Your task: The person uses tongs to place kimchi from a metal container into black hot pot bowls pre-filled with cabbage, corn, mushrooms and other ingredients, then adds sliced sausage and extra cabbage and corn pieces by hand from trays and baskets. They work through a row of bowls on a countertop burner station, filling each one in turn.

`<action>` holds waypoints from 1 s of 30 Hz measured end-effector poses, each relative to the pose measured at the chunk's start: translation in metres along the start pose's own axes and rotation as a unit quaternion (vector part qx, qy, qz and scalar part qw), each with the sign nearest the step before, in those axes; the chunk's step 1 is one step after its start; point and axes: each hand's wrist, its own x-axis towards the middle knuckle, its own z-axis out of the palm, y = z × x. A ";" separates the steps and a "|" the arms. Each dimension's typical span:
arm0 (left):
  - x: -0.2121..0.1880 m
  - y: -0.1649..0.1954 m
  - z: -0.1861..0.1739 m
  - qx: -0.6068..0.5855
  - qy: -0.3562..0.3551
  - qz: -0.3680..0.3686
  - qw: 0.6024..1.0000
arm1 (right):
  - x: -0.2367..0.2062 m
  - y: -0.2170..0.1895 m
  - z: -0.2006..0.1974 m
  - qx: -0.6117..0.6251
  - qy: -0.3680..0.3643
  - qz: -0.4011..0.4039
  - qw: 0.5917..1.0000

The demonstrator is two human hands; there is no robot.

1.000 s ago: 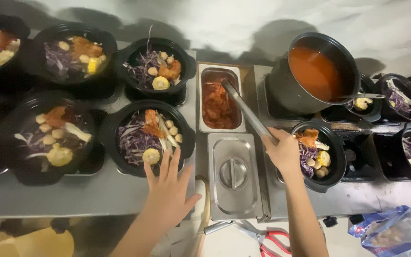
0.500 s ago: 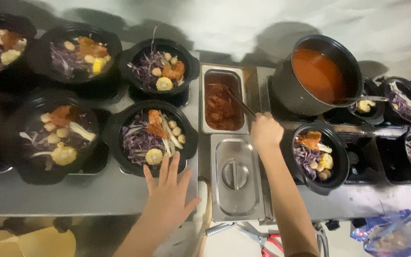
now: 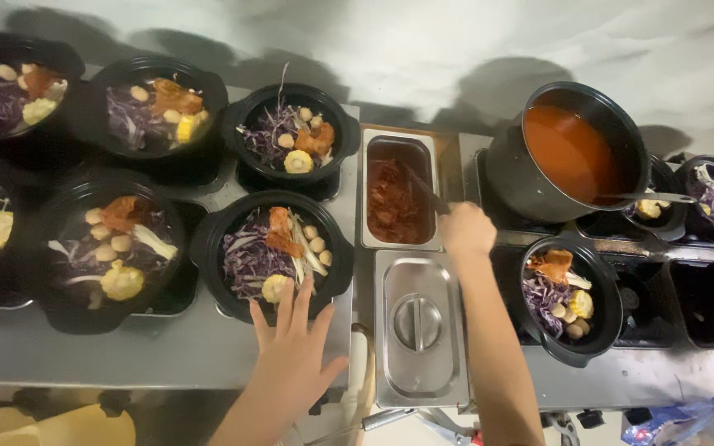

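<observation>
Head view, left hand (image 3: 292, 353) splayed beside bowl (image 3: 273, 252), right hand (image 3: 468, 232) gripping utensil (image 3: 423, 188)

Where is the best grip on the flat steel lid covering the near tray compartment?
Pinch the raised round knob at the centre of the flat steel lid, coming straight down from above. The lid sits flush in its frame, so its edges likely offer no purchase.

Dim, warm indoor light, soft overall focus.
Brightest on the pale rear wall (image 3: 423, 41), with broad bowl shadows thrown upward; mild glare on the flat steel lid (image 3: 417, 330); murky left corners, slight wide-angle bending at edges, faint motion blur on the right hand (image 3: 467, 231).
</observation>
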 end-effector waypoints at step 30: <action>-0.004 -0.002 0.008 -0.015 0.026 0.018 0.999 | -0.064 -0.001 -0.001 -0.198 -0.024 -0.124 0.972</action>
